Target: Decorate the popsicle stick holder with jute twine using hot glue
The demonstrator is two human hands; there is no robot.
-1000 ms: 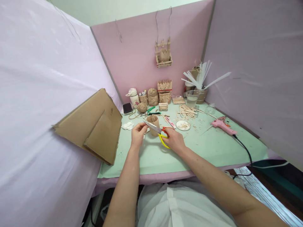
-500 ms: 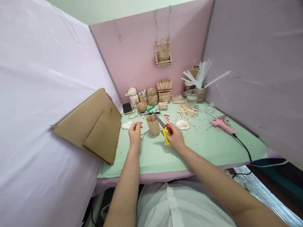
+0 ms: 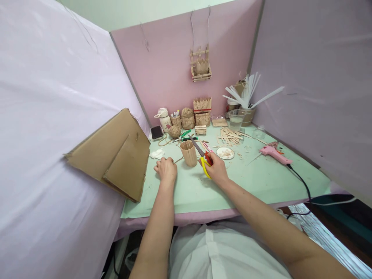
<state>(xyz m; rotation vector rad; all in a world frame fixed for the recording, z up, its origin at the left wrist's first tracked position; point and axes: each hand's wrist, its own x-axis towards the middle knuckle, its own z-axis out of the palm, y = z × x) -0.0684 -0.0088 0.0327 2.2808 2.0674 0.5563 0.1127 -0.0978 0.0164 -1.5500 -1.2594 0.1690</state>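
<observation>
My right hand grips a pair of scissors with yellow and red handles. Their blades point up and left, past the right side of a small cup made of wooden craft sticks, which stands upright on the table. Palm down on the table, left of the cup, is my left hand, its fingers curled and their tips partly hidden. A strand of brown twine runs from the cup to this hand; whether the fingers pinch it is not visible. Beyond the hand lies a crumpled white tissue.
A folded cardboard sheet leans at the left. Farther back are a twine ball, green-handled pliers, loose craft sticks and a white dish. To the right lies a pink glue gun with its cord over the table edge.
My left hand has come down onto the table and turned palm down, from a raised pinch beside the cup. The right hand and scissors have hardly moved.
</observation>
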